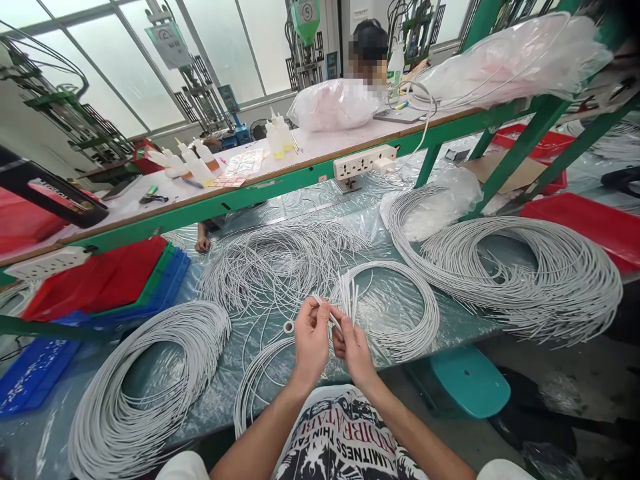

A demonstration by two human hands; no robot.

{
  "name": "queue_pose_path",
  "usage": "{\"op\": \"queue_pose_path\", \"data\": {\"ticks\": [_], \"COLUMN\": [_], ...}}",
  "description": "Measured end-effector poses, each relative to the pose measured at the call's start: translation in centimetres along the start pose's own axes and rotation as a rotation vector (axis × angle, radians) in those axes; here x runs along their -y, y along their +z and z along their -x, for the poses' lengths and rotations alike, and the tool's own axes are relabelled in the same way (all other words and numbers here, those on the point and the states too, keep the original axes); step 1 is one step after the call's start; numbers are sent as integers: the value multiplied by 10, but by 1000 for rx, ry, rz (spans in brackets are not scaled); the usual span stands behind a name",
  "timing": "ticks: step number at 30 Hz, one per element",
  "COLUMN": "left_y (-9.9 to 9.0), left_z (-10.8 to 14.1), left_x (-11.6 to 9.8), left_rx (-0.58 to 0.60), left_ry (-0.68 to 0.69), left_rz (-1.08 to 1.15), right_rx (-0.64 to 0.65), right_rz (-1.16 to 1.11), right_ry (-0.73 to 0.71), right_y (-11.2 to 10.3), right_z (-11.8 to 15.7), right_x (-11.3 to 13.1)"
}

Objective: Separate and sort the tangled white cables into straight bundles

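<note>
My left hand [313, 337] and my right hand [353, 343] are close together over the front of the table, each with fingers pinched on thin grey cable ends [335, 319]. Just behind the fingers, a bunch of pale cable ends [354, 297] sticks up from a coil of grey cable [430, 307] on the right. A smaller coil of cable [245, 387] lies by my left wrist, and a small white tape roll [289, 327] sits beside my left hand. Which cable each finger presses on is partly hidden.
Large cable coils lie at left [95, 407] and right [590, 280], with a loose cable heap [280, 260] behind. A green-framed shelf [280, 193] carries bottles [197, 167], plastic bags [337, 107] and a power strip [365, 163]. Stacked trays [100, 280] stand left; a teal stool [470, 383] is below right. Another person's hand [202, 245] shows.
</note>
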State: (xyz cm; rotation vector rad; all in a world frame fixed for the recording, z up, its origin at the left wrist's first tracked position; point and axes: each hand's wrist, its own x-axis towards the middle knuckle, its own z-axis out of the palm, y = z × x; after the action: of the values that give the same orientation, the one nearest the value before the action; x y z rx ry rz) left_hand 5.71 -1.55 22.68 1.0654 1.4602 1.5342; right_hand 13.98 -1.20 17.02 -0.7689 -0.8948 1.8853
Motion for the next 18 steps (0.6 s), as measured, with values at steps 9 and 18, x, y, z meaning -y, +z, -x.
{"op": "queue_pose_path", "data": {"ticks": [9,18], "left_y": [-8,-28], "left_z": [4,-27], "left_x": [-23,-24], "left_rx": [-29,121], "left_ry": [-41,-182], "left_rz": [390,62], "right_rx": [-143,311], "right_rz": [-140,-141], "right_ry": [-6,34], "right_y": [5,11], "right_z": [-17,-2], "right_x": [19,1]}}
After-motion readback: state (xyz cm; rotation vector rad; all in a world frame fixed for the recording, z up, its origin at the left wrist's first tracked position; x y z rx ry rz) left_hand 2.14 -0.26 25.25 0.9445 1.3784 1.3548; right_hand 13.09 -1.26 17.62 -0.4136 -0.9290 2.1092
